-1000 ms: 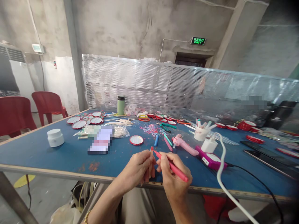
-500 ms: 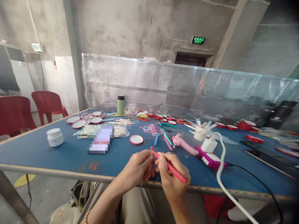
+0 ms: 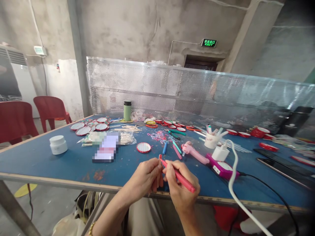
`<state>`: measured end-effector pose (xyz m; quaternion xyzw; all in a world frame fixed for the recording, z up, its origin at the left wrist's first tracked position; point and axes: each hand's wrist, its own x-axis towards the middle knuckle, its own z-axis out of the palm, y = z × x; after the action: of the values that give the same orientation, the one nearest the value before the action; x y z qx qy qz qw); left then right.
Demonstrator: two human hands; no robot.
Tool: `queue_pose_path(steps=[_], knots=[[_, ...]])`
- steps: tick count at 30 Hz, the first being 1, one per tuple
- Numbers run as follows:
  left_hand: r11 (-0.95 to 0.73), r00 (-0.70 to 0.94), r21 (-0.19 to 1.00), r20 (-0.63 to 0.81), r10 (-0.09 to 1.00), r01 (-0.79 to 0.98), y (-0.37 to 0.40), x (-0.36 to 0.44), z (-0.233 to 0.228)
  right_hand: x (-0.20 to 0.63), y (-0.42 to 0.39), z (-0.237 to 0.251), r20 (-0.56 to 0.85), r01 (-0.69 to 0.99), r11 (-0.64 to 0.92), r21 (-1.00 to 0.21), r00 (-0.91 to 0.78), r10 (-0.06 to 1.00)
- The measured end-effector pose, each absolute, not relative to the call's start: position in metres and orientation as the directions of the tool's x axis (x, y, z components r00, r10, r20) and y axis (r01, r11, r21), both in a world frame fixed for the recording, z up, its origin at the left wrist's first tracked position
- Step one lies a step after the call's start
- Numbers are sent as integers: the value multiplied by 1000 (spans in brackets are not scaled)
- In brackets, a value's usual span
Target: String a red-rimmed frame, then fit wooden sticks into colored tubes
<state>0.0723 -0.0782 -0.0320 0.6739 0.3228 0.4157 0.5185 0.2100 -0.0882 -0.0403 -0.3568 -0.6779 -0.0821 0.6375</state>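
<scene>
Red and slim, the marker (image 3: 179,177) lay gripped in the right hand (image 3: 180,188), its tip touching a flat wooden stick (image 3: 159,164). The left hand (image 3: 145,178) pinched that stick upright over the blue table (image 3: 61,160) edge.

We see a blue tabletop (image 3: 49,160) with rust-brown scuffs near its front edge. The marker (image 3: 180,178) is coral red, and the craft stick (image 3: 159,157) has a red-coloured tip. Round lids (image 3: 143,147) show white centres ringed in red. The jar (image 3: 58,144) is white, the flask (image 3: 127,110) pale green with a dark cap. The glue gun (image 3: 193,150) is pink, the charger (image 3: 220,152) white, its cable (image 3: 233,177) white. The chairs (image 3: 50,109) are red; the screen (image 3: 172,91) is silver, dotted with perforations.
</scene>
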Motion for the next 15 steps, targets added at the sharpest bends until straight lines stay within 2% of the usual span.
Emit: queue_pose_path(steps=[10, 15], knots=[[-246, 450, 969, 216, 867, 7, -79, 72, -31, 210, -89, -41, 913, 584, 726, -363, 68, 403], [-237, 445, 971, 216, 869, -10, -79, 73, -31, 210, -90, -41, 912, 582, 715, -387, 129, 389]])
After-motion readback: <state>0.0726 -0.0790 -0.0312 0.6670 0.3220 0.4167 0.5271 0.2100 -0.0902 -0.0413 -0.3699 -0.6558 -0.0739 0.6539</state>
